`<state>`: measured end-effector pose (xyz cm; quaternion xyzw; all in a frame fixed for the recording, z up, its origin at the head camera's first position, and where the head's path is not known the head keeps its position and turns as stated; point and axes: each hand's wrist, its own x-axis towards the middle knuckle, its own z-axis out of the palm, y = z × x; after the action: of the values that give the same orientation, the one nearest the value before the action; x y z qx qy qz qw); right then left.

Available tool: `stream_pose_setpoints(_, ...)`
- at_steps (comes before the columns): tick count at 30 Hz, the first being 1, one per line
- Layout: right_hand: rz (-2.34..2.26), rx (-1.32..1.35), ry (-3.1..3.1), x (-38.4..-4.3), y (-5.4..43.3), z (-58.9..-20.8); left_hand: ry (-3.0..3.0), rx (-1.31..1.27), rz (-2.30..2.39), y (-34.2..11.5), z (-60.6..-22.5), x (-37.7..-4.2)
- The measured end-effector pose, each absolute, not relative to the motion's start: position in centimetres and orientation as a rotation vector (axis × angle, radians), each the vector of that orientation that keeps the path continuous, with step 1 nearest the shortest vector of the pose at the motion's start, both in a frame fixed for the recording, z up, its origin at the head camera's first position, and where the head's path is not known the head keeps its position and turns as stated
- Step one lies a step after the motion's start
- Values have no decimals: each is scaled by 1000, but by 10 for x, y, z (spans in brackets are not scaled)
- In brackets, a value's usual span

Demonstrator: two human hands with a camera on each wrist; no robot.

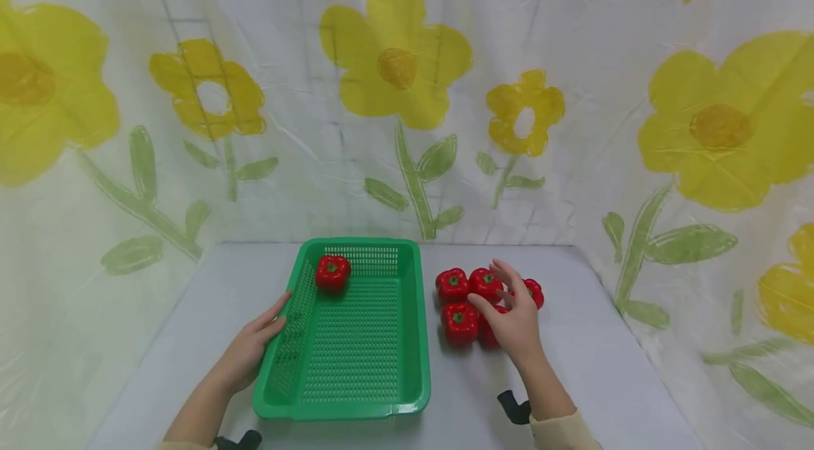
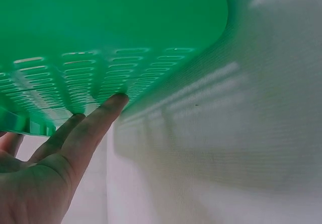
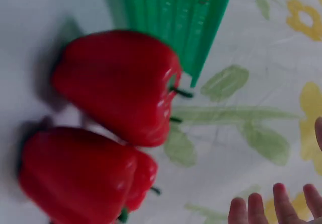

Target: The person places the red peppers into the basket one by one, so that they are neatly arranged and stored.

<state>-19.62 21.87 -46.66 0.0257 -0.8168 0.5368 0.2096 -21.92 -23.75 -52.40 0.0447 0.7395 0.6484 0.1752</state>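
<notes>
A green plastic basket [image 1: 350,409] with slotted walls stands on the table, one red bell pepper [image 1: 333,274] inside near its far left corner. My left hand [image 1: 251,351] is at the basket's left side; in the left wrist view its extended fingers [image 2: 93,126] touch the slotted outer wall. Over a cluster of several red bell peppers [image 1: 460,323] right of the basket hovers my right hand [image 1: 514,319], thumb and fingers spread apart and holding nothing. It partly covers the rear right pepper [image 1: 531,292]. Green stems show on the peppers [image 3: 121,85] in the right wrist view.
The white table [image 1: 572,365] ends at a hanging sheet [image 1: 305,174] painted with yellow flowers. Dark curved pieces [image 1: 514,407] show beside both wrists. A narrow strip of table separates the basket from the pepper cluster.
</notes>
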Motion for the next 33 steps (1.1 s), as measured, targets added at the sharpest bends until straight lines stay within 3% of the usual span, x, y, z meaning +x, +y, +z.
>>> stream_pose_setpoints(12,1496,-109,-2375,-184,260,-511,2106,156,1822,-240,-525,-220)
stream_pose_setpoints(23,1581,-342,-2449,-184,258,-550,2098,145,1833,-241,-525,-219)
stream_pose_setpoints(33,1595,-443,-2482,-186,255,-560,2118,138,1820,-240,-526,-220)
